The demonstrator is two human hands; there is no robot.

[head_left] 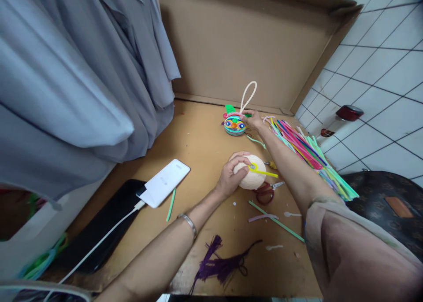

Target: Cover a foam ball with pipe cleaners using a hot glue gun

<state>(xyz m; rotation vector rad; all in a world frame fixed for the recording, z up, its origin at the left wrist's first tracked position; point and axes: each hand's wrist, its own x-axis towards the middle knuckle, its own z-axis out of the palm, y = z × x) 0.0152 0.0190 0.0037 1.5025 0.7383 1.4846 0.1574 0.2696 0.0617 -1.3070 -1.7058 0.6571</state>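
Observation:
My left hand (231, 174) is wrapped round the side of a cream, rounded ball-like piece (253, 183). On its face sits a yellow pipe cleaner (264, 173), curled at one end round a small pale spot, its straight end sticking out right. Farther off, my right hand (254, 119) has its fingers closed at the upper right edge of a colourful round ornament (234, 126) with two blue eyes, green tabs and a white loop (247, 95) on top. Red-handled scissors (264, 194) lie just below the cream piece, partly covered by it.
Pipe cleaners (307, 148) lie in a bundle at right, near a brown bag (376, 205). Purple tassels (220, 267) lie in front. A white power bank (167, 183) with a cable overlaps a black phone-like slab (105, 222). Cardboard (251, 42) stands behind; a grey curtain (99, 73) hangs left.

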